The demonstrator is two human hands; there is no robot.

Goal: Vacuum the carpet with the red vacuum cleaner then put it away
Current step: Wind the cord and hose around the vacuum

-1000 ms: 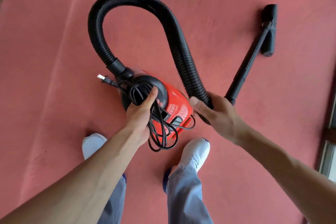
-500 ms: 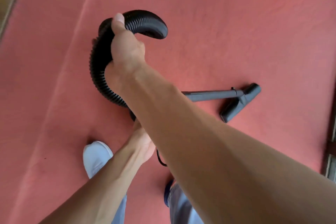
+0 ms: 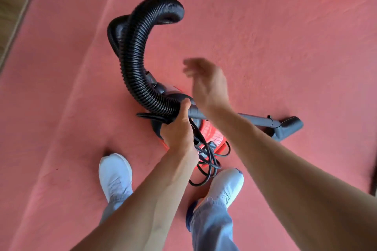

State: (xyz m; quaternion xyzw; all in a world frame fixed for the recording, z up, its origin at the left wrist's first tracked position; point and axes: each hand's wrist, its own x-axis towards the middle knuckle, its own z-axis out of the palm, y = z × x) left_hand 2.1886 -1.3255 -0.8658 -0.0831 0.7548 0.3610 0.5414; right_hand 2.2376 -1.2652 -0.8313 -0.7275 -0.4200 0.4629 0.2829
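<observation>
Red carpet (image 3: pixel 285 26) lies under everything, and the vacuum (image 3: pixel 212 134) sits on it just ahead of the 2 shoes (image 3: pixel 114 173), its body only partly in view. Compared with 1 second ago, the hose (image 3: pixel 140 57) has been folded from a wide arch into a tight upright loop. The wand (image 3: pixel 257 121) has swung from pointing away to lying across the vacuum, its nozzle (image 3: pixel 287 128) out to the right.

The left hand (image 3: pixel 177 128) now has its fingers curled round the hose where it meets the wand, above the vacuum's top. The cord (image 3: pixel 206 161) hangs in loose coils beneath it; whether that hand also holds the cord I cannot tell.

The right hand (image 3: pixel 208 85), which gripped the hose 0.5 seconds ago, has let go and hovers above, blurred, fingers spread, holding nothing.

My reading: vacuuming is over and the parts are being gathered into 1 bundle for carrying. Putting it away is not yet done.
</observation>
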